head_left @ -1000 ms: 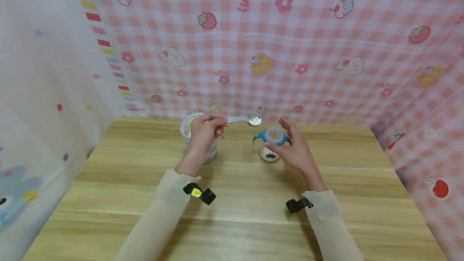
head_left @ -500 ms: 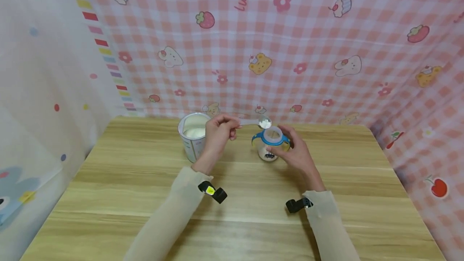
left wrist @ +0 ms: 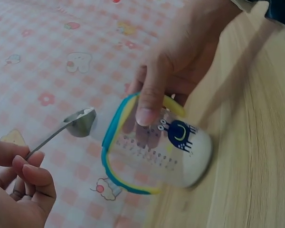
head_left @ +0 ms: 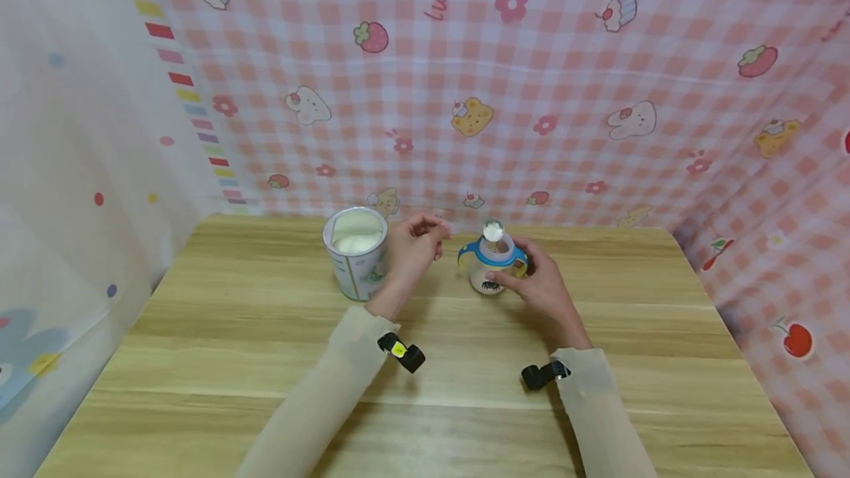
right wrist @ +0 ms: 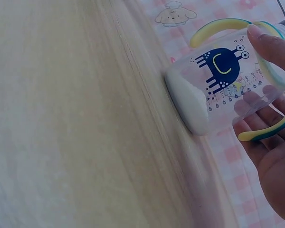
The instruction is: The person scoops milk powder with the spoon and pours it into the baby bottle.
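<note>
My left hand pinches the thin handle of a metal measuring spoon between thumb and fingertips. White powder fills the spoon's bowl, which is right at the mouth of a clear baby bottle. Blue and yellow side handles ring the bottle's neck, and a dark blue cartoon creature is printed on its wall. In the right wrist view, white powder lies in the bottom of the bottle. My right hand grips the upright bottle from its right side, thumb in front and fingers behind.
A tall open can of pale powder stands on the wooden table, just left of my left hand. Behind the table hangs a pink checked cloth; a white patterned cloth hangs at the left.
My left hand has moved right from the can, carrying the filled spoon to the bottle's mouth. My right hand, earlier loosely around the bottle, has closed on it.
</note>
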A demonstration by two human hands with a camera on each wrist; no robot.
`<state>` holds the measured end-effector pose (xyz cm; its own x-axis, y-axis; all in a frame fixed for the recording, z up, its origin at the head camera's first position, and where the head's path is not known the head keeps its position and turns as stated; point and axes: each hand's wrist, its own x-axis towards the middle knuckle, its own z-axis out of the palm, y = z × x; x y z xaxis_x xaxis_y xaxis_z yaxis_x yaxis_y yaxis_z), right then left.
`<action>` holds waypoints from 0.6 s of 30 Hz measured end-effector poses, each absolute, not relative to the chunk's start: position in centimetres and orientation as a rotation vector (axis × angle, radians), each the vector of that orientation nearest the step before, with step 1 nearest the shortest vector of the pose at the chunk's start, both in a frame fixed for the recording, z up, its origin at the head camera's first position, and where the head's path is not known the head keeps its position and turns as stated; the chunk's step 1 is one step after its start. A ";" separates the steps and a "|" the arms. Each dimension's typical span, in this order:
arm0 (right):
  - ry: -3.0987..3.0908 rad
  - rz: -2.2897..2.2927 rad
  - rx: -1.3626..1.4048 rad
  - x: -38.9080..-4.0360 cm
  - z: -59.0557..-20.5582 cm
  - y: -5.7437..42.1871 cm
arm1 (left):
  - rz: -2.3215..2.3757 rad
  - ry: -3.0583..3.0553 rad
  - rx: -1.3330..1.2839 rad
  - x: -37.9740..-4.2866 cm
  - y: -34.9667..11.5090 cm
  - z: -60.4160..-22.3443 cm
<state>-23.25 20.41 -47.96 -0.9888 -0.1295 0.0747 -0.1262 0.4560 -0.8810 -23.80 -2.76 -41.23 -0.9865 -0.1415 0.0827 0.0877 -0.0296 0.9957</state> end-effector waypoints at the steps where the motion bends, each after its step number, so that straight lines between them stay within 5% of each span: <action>1: 2.681 -1.617 -0.233 -23.3 -48.0 20.4 | -2.100 -2.094 0.030 -23.8 -2.7 -41.3; 18: 2.660 -1.640 -0.210 -23.2 -48.2 20.3 | -1.682 -2.166 -0.528 -23.4 -2.9 -42.9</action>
